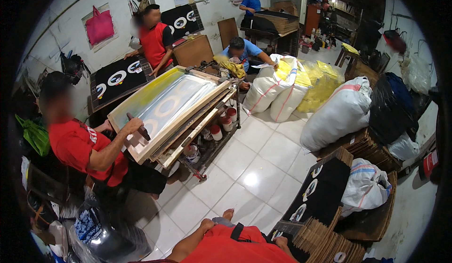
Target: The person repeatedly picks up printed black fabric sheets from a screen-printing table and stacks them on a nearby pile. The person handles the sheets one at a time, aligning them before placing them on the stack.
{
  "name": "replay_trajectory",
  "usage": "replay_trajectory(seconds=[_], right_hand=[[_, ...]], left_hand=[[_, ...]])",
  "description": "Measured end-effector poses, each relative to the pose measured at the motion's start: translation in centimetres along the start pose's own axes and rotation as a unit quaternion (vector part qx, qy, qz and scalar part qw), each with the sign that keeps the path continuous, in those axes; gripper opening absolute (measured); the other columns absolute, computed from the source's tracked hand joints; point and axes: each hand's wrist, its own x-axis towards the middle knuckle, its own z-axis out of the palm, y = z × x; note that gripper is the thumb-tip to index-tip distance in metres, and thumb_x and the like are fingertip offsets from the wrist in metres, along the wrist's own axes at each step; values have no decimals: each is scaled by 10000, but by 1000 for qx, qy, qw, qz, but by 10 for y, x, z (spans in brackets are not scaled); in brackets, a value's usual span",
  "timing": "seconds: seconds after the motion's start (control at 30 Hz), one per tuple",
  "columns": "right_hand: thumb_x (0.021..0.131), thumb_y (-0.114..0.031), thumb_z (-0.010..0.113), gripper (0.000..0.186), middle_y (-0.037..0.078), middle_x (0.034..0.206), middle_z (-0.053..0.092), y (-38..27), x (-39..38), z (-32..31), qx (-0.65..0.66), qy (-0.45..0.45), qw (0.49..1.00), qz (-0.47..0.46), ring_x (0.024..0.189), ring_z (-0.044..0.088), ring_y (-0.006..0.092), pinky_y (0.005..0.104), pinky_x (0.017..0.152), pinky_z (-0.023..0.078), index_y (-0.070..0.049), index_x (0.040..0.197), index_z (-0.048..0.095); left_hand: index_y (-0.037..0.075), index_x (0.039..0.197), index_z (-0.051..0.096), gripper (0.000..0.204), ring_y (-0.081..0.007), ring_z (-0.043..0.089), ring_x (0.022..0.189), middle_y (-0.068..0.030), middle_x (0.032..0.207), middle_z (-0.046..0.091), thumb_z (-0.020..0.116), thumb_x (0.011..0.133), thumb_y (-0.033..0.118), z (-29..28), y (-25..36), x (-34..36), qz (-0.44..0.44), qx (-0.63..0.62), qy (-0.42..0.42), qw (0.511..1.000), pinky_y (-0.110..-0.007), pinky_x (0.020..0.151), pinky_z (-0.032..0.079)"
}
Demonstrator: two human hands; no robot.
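My left hand (205,225) is beside my grey shorts (221,220) near the lower middle, its fingers curled; what they hold, if anything, is hidden. My right hand (279,241), partly hidden by my red shirt (238,249), has curled fingers beside a stack of cardboard boards (325,238); I cannot make out whether it grips anything. Black printed pieces (318,178) with round motifs lie on those boards. At left, a co-worker in red (89,150) holds a dark tool over a wooden-framed screen (167,105) on a cart (202,164) with paint containers.
Another person in red (157,41) stands by a printed board (115,79). A person in blue (242,51) bends by white sacks (282,93); another (252,4) stands behind. More sacks (334,112) line the right, plastic bags (108,230) the lower left. The tiled floor (254,154) runs between.
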Motion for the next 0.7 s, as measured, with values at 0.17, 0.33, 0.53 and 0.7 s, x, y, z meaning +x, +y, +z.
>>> replay_trajectory(seconds=[0.17, 0.33, 0.53, 0.7], right_hand=[[717, -123, 629, 101, 100, 699, 646, 33, 37, 16, -64, -20, 997, -36, 641, 640, 207, 346, 546, 499, -30, 737, 664], [736, -238, 601, 134, 55, 742, 673, 82, 111, 40, -288, -19, 957, -18, 705, 654, 171, 372, 569, 509, -151, 747, 702], [726, -280, 579, 259, 145, 840, 662, 15, 79, 24, -272, -72, 958, -63, 859, 629, 280, 380, 748, 480, -52, 786, 687], [737, -213, 585, 208, 145, 746, 651, -85, 54, 43, -351, 3, 911, -217, 665, 637, 238, 345, 622, 498, -25, 734, 676]], left_hand=[[-12, 820, 668, 453, -272, 628, 787, -164, 851, 656, 649, 737, 433, -5, -21, 19, 35, 58, -4, 998, -364, 689, 486], [-12, 811, 670, 506, -285, 635, 775, -178, 835, 656, 581, 764, 483, -12, -43, 39, 45, 104, -6, 994, -380, 677, 489], [-20, 745, 664, 498, -225, 618, 629, -133, 713, 650, 590, 750, 472, -47, -45, 94, 135, 270, -41, 953, -355, 576, 484], [25, 699, 660, 339, -169, 577, 548, -74, 664, 636, 629, 771, 355, -112, -9, 118, 17, -131, 5, 991, -314, 494, 449]])
